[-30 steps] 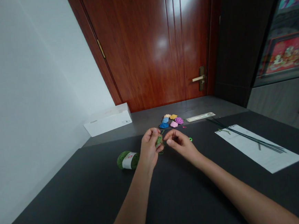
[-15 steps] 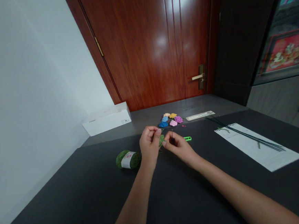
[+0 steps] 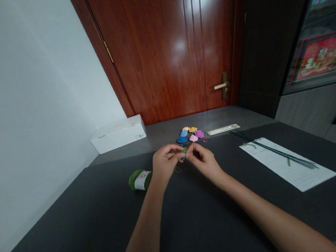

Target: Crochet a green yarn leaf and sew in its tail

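A small green crochet piece (image 3: 183,152) is held between my two hands above the dark table. My left hand (image 3: 166,163) is closed, pinching its left side with thumb and fingers. From the right, my right hand (image 3: 204,162) also pinches the piece, its fingers curled; whether a tool is tucked inside them is hidden. A thin loop of green yarn (image 3: 178,169) hangs below the piece. Left of my left wrist lies a ball of green yarn (image 3: 134,180) with a white paper band, partly covered by the wrist.
Crocheted flowers (image 3: 199,134) in several colours lie beyond my hands, near a small pink item (image 3: 205,141). A long thin packet (image 3: 223,129) is to their right. Dark green stems (image 3: 286,156) rest across a white sheet (image 3: 302,181). A white box (image 3: 119,137) stands by the wall.
My hands have come closer together around the green piece, and the right one has turned. The thin dark tool that stuck up from my right hand no longer shows. The view has shifted slightly.
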The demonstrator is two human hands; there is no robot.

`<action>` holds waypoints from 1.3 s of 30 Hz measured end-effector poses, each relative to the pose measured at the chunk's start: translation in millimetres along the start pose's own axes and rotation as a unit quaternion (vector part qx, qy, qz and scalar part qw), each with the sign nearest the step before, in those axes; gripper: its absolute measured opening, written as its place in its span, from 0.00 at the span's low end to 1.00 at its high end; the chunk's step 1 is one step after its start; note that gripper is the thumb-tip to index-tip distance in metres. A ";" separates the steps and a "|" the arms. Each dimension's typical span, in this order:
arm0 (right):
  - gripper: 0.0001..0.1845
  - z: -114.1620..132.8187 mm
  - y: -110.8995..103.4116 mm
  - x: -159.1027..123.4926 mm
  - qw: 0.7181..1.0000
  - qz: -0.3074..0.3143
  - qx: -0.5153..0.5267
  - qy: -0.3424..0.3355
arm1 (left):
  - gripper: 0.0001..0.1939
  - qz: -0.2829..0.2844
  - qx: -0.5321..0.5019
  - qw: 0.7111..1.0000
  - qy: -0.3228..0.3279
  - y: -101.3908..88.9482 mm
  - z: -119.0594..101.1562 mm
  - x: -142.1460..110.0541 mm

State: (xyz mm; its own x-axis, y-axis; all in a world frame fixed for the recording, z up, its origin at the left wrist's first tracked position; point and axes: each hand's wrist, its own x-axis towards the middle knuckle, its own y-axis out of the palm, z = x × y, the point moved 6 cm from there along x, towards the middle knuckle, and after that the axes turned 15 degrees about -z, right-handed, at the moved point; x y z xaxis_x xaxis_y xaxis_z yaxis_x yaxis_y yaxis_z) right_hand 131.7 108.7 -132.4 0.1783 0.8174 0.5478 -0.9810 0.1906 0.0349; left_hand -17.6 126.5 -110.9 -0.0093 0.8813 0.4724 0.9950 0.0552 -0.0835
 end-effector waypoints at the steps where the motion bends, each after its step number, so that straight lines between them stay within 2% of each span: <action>1: 0.13 2.0 -0.7 0.3 1.000 0.004 -0.008 -0.007 | 0.08 0.010 0.006 1.000 -0.007 -0.2 4.5 0.1; 5: 0.12 10.0 -2.1 0.5 0.998 0.025 -0.033 -0.040 | 0.12 0.048 0.011 0.998 -0.035 -2.8 16.3 -0.3; 11: 0.10 11.5 -2.6 0.1 0.997 0.020 -0.053 -0.052 | 0.13 0.036 -0.027 0.998 -0.050 -6.8 16.8 -1.0; 15: 0.11 6.5 -4.0 1.4 0.998 0.004 -0.060 -0.035 | 0.12 -0.005 -0.068 0.997 -0.041 -9.1 11.6 1.6; 23: 0.12 -0.2 -10.9 3.3 0.997 -0.025 -0.066 -0.008 | 0.08 -0.137 -0.116 0.984 -0.015 -26.1 1.4 6.9; 25: 0.11 -0.6 -11.3 3.1 0.998 -0.027 -0.065 -0.007 | 0.11 -0.148 -0.124 0.981 -0.020 -25.8 -1.5 6.1; 28: 0.11 -0.8 -10.8 3.1 0.998 -0.029 -0.061 -0.007 | 0.20 -0.117 -0.131 0.983 -0.046 -18.4 -8.2 2.8; 33: 0.11 -0.8 -8.0 4.0 0.998 -0.033 -0.055 -0.006 | 0.28 -0.004 -0.121 0.988 -0.099 1.8 -15.8 -6.8; 35: 0.11 -0.7 -6.6 4.0 0.998 -0.031 -0.051 -0.004 | 0.23 0.010 -0.120 0.987 -0.105 6.8 -13.6 -8.8; 39: 0.12 -0.9 -4.3 3.0 0.999 -0.018 -0.035 0.002 | 0.11 -0.013 -0.131 0.985 -0.111 9.6 -4.1 -8.8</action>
State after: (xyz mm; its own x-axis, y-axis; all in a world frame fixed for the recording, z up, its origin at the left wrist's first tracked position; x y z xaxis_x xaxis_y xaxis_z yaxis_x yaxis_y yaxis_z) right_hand 136.5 110.8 -131.6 0.2142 0.8114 0.5438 -0.9661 0.2580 -0.0043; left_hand -7.6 117.4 -112.2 -0.0284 0.9638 0.2650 0.9853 -0.0176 0.1697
